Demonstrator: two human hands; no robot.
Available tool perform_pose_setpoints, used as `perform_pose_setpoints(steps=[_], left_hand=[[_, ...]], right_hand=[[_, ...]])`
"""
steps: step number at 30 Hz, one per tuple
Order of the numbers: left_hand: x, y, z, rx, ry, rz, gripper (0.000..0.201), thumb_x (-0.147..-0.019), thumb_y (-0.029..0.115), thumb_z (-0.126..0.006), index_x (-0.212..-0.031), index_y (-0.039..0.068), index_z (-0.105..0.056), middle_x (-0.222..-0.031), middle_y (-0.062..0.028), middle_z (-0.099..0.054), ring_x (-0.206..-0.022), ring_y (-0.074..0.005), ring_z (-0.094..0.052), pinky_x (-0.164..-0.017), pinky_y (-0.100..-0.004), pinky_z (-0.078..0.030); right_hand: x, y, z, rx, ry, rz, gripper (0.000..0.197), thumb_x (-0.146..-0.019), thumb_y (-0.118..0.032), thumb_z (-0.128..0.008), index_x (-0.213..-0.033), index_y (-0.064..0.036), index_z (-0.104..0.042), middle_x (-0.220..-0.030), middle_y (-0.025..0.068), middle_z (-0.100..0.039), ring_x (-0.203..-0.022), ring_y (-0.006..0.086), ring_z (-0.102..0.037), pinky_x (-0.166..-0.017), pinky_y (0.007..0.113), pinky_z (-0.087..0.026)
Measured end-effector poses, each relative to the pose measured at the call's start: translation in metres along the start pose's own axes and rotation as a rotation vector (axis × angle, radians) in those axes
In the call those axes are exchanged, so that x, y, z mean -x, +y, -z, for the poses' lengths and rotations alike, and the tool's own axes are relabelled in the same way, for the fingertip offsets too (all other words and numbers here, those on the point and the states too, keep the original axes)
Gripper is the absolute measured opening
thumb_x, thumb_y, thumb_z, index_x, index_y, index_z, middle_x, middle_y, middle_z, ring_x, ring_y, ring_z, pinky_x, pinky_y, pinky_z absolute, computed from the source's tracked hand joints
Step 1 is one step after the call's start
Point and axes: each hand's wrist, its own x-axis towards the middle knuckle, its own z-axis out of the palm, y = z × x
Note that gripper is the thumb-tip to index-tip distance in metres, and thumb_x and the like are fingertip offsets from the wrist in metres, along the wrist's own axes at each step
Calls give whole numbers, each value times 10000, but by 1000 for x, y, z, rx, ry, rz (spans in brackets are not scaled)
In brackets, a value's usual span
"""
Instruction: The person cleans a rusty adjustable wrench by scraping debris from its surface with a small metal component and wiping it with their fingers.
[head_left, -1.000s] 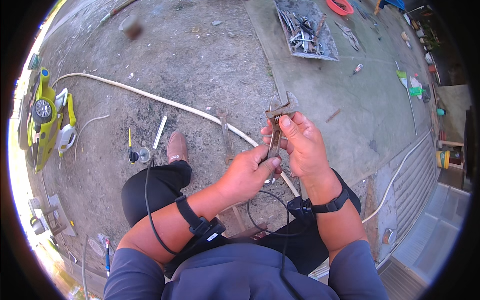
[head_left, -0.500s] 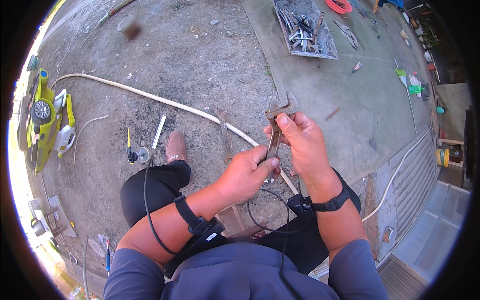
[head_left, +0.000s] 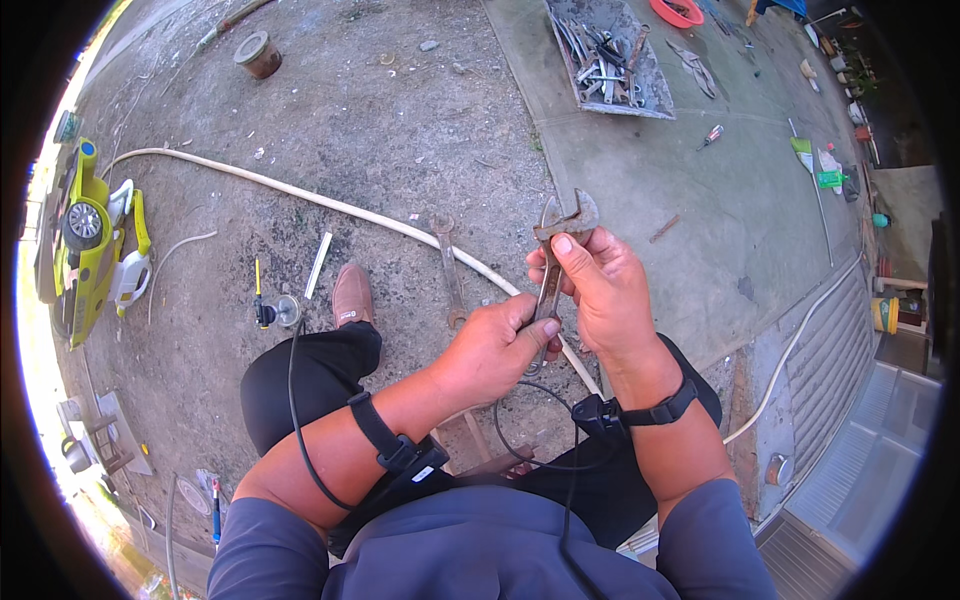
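A worn, rusty adjustable wrench (head_left: pixel 549 287) is held between my two hands, its head pointing away from me. My left hand (head_left: pixel 497 342) is closed round the lower handle, thumb lying on top. Up by the jaws, my right hand (head_left: pixel 596 283) grips the wrench, with the thumb pressed just below the head and the fingers behind it, partly hidden. The jaws stand apart with nothing between them. On the ground left of my hands lies a double open-ended wrench (head_left: pixel 449 272).
A pale hose (head_left: pixel 300 195) crosses the ground beneath my hands. Far right of centre, a metal tray (head_left: pixel 648 98) holds several wrenches. A screwdriver (head_left: pixel 711 137) lies near it. At the left stands a yellow-green machine (head_left: pixel 85 240). A dark cable runs between my wrist straps.
The wrench head has turned slightly in my hands, and my right thumb has shifted a little below the jaws. My left hand keeps its grip on the handle.
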Motion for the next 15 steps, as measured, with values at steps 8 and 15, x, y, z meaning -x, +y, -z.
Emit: perform_pose_setpoints(steps=[8,15], left_hand=[[-13,6,31,151,163,24,523,-999,476,-441,-1104,-27,-537,-945,-132,-648,-840,-197,-674,-686,-270,-519],[-16,16,42,349,18,160,645,-976,592,-367,-1090,-7,-576,-871,-138,-664,-783,-208,-686,-597,-272,-520]], right_hand=[[2,-11,-1,436,19,129,138,-947,-137,-592,-963,-1,-603,-867,51,-619,-666,129,-626,-625,263,-517],[4,-3,0,883,-95,542,145,-827,-61,-671,-880,18,-562,-867,139,-565,-719,277,-591,-635,349,-477]])
